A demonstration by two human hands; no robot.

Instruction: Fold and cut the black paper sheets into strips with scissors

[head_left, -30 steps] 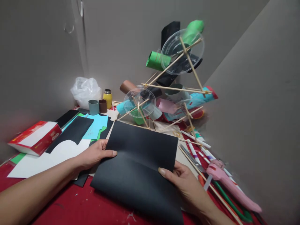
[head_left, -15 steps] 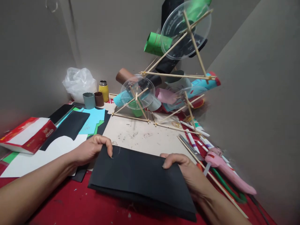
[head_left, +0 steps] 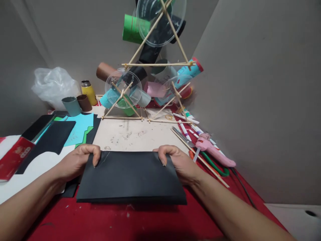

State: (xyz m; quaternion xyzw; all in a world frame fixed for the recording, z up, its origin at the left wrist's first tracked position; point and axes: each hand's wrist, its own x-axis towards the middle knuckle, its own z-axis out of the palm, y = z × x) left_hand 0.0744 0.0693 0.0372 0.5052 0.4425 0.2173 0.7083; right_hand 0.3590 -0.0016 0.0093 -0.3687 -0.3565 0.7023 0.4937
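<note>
A black paper sheet [head_left: 130, 177], folded over on itself, lies flat on the red table surface [head_left: 125, 221] in front of me. My left hand [head_left: 75, 162] has its fingers curled over the sheet's far left corner and presses it down. My right hand [head_left: 178, 162] does the same at the far right corner. The folded edge runs along the near side.
A stick-and-cup wheel model [head_left: 150, 63] stands at the back on a beige board [head_left: 135, 135]. Pink glue gun [head_left: 215, 154], scissors and pens lie right. Coloured papers [head_left: 75, 129], small cups [head_left: 72, 105], a yellow bottle [head_left: 89, 92], a plastic bag [head_left: 54, 85] and a red box [head_left: 12, 157] sit left.
The black sheet, held open and curved a second ago, has been folded toward me and pressed flat. Both hands moved to its far corners. The view swung left and down.
</note>
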